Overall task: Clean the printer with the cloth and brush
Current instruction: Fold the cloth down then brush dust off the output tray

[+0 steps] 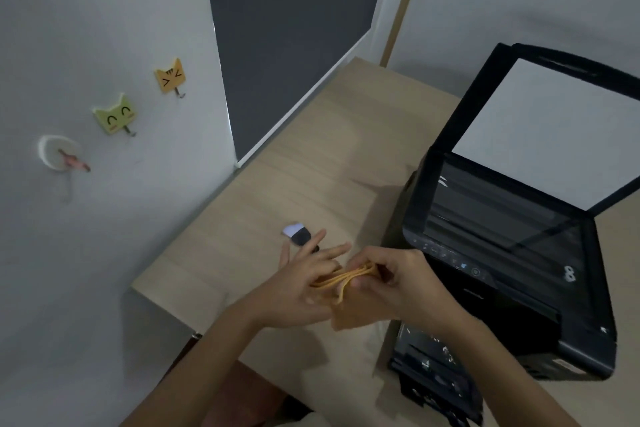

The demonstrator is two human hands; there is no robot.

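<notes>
A black printer (512,253) stands on the right of the wooden table (277,184), its scanner lid raised and showing a white underside (554,128). In front of it, both hands hold a folded orange cloth (346,302) above the table. My right hand (391,277) pinches the cloth's folded edges from the right. My left hand (304,284) supports it from the left with its fingers spread. A small brush (298,234) with white bristles and a dark handle lies on the table just beyond my left fingers, partly hidden by them.
A grey wall on the left carries cat-shaped hooks (169,76) and a round hook (59,152). A dark roller blind (287,28) hangs behind the table. The table's near edge (166,302) runs under my left forearm.
</notes>
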